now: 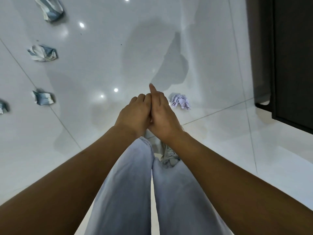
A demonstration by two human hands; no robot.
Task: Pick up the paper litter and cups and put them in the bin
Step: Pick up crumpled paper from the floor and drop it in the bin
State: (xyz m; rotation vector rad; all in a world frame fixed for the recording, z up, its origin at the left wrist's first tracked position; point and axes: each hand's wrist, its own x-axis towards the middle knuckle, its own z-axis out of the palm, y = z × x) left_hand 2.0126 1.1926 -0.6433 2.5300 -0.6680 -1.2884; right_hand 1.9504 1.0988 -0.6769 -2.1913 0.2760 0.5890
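Standing on a glossy white tiled floor point(101, 68), a person presses the left hand point(133, 114) and right hand point(163, 114) together at frame centre, fingers loosely curled, holding nothing, the right index finger extended. A white crumpled paper point(180, 101) lies just right of the hands; four blue-and-white paper wads point(44, 97) lie along the left edge. A dark cabinet point(288, 56) fills the upper right.
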